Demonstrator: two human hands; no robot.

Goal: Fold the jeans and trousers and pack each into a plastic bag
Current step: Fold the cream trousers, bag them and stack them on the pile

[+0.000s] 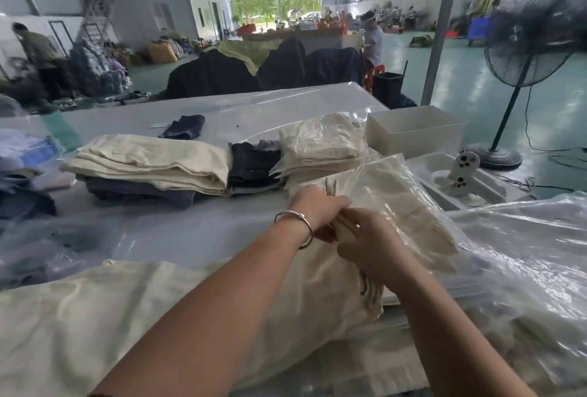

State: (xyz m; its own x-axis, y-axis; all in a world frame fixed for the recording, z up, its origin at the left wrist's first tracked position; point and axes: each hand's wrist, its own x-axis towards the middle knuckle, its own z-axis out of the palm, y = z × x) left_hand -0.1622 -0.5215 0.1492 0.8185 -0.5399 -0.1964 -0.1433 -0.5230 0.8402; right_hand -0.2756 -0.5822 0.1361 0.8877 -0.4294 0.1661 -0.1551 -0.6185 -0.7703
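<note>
A folded cream pair of trousers [409, 206] sits inside a clear plastic bag [390, 174], held tilted above the table. My left hand [317, 206], with a metal bangle on the wrist, pinches the bag's open end. My right hand [371, 247] grips the same end together with the cloth. Below my arms lies an unfolded cream pair of trousers [95, 317]. A stack of folded cream and dark garments [149, 168] rests at centre left. One bagged cream pair [324, 142] lies behind the held bag.
A white box [413, 130] and a white tray [470, 184] stand at the right. Loose plastic bags [524, 253] pile at the right front. A standing fan [536, 31] and a pole [438, 31] are beyond the table. People work in the hall behind.
</note>
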